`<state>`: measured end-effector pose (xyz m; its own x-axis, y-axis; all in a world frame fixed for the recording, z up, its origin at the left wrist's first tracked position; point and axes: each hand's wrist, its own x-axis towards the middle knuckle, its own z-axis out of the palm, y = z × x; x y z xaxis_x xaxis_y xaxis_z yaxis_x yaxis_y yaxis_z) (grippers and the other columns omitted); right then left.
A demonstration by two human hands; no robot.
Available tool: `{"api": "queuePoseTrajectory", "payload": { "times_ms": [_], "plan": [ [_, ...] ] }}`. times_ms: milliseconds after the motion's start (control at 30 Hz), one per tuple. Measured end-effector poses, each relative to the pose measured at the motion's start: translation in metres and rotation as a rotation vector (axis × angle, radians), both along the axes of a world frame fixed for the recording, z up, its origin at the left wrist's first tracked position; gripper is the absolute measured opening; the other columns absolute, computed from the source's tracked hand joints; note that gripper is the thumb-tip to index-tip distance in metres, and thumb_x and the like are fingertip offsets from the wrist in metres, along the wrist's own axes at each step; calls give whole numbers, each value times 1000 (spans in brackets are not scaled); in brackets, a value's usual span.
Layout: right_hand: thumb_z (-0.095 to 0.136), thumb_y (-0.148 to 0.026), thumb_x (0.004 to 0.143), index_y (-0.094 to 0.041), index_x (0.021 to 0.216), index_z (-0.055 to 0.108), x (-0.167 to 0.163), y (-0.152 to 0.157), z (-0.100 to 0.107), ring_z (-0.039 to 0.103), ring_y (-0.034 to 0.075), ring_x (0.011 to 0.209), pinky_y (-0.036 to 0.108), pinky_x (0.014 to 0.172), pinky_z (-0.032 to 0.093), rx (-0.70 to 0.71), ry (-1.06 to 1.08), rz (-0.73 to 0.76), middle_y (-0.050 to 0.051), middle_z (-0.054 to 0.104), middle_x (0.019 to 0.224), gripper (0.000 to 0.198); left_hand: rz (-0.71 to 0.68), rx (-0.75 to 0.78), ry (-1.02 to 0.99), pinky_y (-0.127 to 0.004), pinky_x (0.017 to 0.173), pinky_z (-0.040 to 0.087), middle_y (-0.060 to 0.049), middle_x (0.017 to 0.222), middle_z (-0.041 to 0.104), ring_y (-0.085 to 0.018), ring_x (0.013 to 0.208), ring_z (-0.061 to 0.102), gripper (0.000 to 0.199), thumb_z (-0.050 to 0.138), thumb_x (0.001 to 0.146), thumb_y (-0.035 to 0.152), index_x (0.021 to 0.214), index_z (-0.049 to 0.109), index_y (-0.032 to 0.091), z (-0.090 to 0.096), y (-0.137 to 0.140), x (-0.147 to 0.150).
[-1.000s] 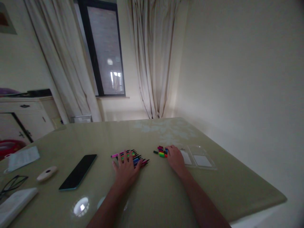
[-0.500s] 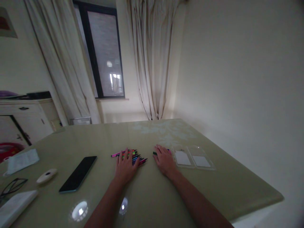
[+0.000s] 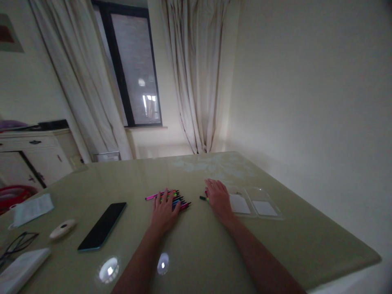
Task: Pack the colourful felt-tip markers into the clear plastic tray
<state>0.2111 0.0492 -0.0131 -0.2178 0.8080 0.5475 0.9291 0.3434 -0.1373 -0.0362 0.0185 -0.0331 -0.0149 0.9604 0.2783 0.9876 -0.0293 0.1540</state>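
My left hand [image 3: 164,210] lies with fingers spread over a bunch of coloured pens [image 3: 183,206], their dark tips pointing right. A pink pen [image 3: 151,197] sticks out to the left of the fingers. My right hand [image 3: 218,199] rests flat, its fingers stretched forward over a few more pens. A dark green pen end [image 3: 202,198] shows at its left side; the rest of those pens is hidden under the palm. Just right of this hand an open clear plastic case [image 3: 252,207] lies on the table, its left part partly covered by the hand.
Left of the pens lies a black phone [image 3: 103,226]. Further left are a white oval mouse-like object [image 3: 62,229], a face mask [image 3: 33,209], glasses [image 3: 23,244] and a white box [image 3: 26,267]. A wall [image 3: 318,122] borders the table [image 3: 196,253] on the right.
My right hand has moved right and slightly forward, nearer the clear case, uncovering more of the pens at its left side. My left hand stays on the pens. The view has shifted slightly.
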Motion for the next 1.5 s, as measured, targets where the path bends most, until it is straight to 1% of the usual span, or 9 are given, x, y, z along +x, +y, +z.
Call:
{"api": "queuePoseTrajectory", "payload": {
  "times_ms": [133,333,500,667,1000,1167,1267,1367,1500],
  "plan": [
    [49,-11,97,-20,133,66,22,1,5,53,28,126,42,110,35,-45,8,-117,13,65,137,41,-58,100,-44,-50,124,21,-9,160,46,-32,150,33,49,40,103,40,147,54,23,5,-6,-3],
    [53,-11,97,-23,118,74,21,2,2,55,26,123,37,105,36,-167,-95,-34,10,66,133,33,-90,100,-192,-45,109,39,-7,129,67,-28,123,55,28,48,100,33,113,72,26,14,-13,2],
    [53,-10,97,-22,117,73,14,3,-2,56,26,121,37,103,37,-167,-130,-11,10,67,130,31,-141,31,-211,-46,106,37,-4,121,71,-28,120,56,26,52,99,30,101,78,30,21,-19,10],
    [48,-7,97,-16,111,70,15,3,-3,58,26,109,36,93,39,-178,-169,-93,12,69,117,28,-72,22,-212,-49,104,36,-4,117,73,-29,121,57,26,54,97,27,99,80,30,28,-21,6],
    [55,-24,101,-16,99,74,18,5,-5,57,27,107,37,91,37,-212,-107,-139,13,69,113,22,-108,-20,-217,-49,102,34,-5,118,72,-30,119,56,17,63,94,35,94,79,29,28,-19,3],
    [60,-24,99,-16,99,75,18,5,-4,60,28,107,37,91,39,-195,-38,-134,14,71,110,17,-147,-28,-239,-48,101,33,-5,118,71,-30,119,55,15,67,93,36,94,80,30,27,-19,2],
    [58,-24,100,-17,102,73,16,3,1,63,26,104,35,90,41,-159,103,-46,12,73,106,16,-159,-20,-252,-47,101,32,-4,121,71,-30,121,54,13,68,92,35,97,80,31,26,-19,1],
    [57,-25,102,-20,103,71,9,-3,4,66,23,99,33,89,44,-142,263,149,8,75,103,15,-171,-34,-260,-47,100,32,-4,121,71,-30,121,54,13,68,92,34,98,79,30,26,-19,1],
    [62,-25,100,-21,100,70,-6,-12,3,67,23,95,33,88,46,-135,301,299,6,75,99,9,-173,-53,-247,-48,100,33,-5,119,71,-31,120,55,15,66,93,32,95,80,29,26,-19,2]
  ]
}}
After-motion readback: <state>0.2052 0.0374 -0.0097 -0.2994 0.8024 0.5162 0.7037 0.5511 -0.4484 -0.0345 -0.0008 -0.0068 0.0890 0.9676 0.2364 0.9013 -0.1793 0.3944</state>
